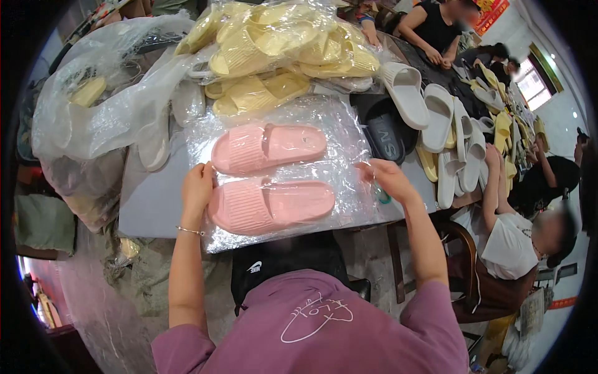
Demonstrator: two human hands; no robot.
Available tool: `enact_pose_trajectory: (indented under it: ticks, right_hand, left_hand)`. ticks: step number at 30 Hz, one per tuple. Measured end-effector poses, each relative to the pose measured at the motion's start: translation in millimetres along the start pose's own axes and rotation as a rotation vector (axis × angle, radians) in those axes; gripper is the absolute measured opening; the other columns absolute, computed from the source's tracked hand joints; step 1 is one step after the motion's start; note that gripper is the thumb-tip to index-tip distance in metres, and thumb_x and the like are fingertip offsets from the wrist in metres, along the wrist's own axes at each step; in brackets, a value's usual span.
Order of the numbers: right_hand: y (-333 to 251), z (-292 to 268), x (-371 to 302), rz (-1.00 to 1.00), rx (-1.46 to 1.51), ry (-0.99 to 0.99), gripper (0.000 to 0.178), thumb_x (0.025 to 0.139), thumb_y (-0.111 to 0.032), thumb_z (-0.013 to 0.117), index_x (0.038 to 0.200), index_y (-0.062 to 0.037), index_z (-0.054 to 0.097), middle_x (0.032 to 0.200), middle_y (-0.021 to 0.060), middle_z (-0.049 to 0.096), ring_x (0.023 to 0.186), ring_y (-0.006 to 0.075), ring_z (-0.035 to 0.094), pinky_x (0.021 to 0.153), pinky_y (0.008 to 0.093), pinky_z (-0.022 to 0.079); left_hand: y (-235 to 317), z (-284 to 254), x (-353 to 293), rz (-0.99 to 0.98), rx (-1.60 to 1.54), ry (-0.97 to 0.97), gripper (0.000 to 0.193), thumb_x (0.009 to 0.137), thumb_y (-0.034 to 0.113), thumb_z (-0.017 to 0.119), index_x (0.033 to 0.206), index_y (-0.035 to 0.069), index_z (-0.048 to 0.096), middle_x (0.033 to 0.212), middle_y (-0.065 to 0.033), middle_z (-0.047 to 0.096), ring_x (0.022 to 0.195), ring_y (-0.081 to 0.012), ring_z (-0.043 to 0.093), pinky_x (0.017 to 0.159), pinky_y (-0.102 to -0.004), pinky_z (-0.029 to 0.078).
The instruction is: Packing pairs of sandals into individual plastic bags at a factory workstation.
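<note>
A pair of pink slippers [246, 206] lies side by side on the table, toes to the left, with shiny clear plastic [339, 140] spread around them. Whether they are inside the plastic or on top of it, I cannot tell. My left hand [198, 186] is at the slippers' toe end, fingers closed at the plastic's left edge. Beyond the heels, my right hand [387, 179] has its fingers curled together on the plastic's right side. A small green ring-like thing [380, 194] shows just below that hand.
Yellow slippers [261, 90] in clear plastic are heaped at the back. A large translucent bag [93, 124] bulges at the left. Black slippers [384, 131] and several white slippers [405, 93] lie at the right. A seated person in white [511, 243] and other people work along the table.
</note>
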State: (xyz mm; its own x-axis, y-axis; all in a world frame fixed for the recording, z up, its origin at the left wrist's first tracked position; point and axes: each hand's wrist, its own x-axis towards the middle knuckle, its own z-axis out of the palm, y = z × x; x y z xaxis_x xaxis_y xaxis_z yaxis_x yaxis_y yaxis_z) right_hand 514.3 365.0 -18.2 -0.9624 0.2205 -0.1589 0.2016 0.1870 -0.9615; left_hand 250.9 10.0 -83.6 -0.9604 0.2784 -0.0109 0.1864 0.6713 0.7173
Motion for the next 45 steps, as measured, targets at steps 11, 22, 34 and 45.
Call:
enact_pose_trajectory:
  ticks: [11, 22, 34, 45]
  right_hand:
    - [-18, 140, 113, -0.586, -0.981, -0.166, 0.062, 0.08, -0.049, 0.065, 0.127, -0.0101, 0.052, 0.125, 0.0151, 0.05, 0.119, 0.0374, 0.042, 0.103, 0.0479, 0.029]
    - [-63, 107, 62, -0.632, -0.952, -0.115, 0.024, 0.081, -0.013, 0.058, 0.102, -0.0025, 0.057, 0.103, 0.0206, 0.056, 0.099, 0.0391, 0.052, 0.087, 0.0458, 0.042]
    - [-111, -13, -143, -0.183, -0.593, 0.765, 0.048, 0.086, -0.007, 0.054, 0.131, 0.0045, 0.045, 0.129, 0.0162, 0.053, 0.121, 0.0277, 0.05, 0.102, 0.0341, 0.036]
    - [-65, 189, 51, -0.522, -0.729, 0.289, 0.018, 0.078, -0.012, 0.057, 0.087, 0.0035, 0.055, 0.086, 0.0225, 0.057, 0.082, 0.04, 0.056, 0.074, 0.0488, 0.045]
  left_hand:
    - [-8, 1, -10, -0.011, -0.009, -0.013, 0.036, 0.093, 0.035, 0.047, 0.08, 0.006, 0.063, 0.076, -0.0181, 0.065, 0.076, -0.0398, 0.062, 0.066, -0.0484, 0.046]
    - [-24, 2, 5, 0.115, -0.201, 0.196, 0.035, 0.094, 0.029, 0.047, 0.083, -0.001, 0.063, 0.078, -0.0222, 0.063, 0.074, -0.0397, 0.06, 0.067, -0.0448, 0.044]
    - [2, -11, 4, 0.158, -0.19, 0.312, 0.027, 0.094, 0.022, 0.049, 0.091, -0.002, 0.062, 0.071, -0.0175, 0.063, 0.068, -0.0359, 0.06, 0.064, -0.0423, 0.045]
    - [18, -36, -82, 0.672, 0.044, -0.121, 0.045, 0.089, 0.017, 0.055, 0.13, 0.001, 0.048, 0.132, -0.0195, 0.048, 0.127, -0.0349, 0.042, 0.108, -0.0423, 0.03]
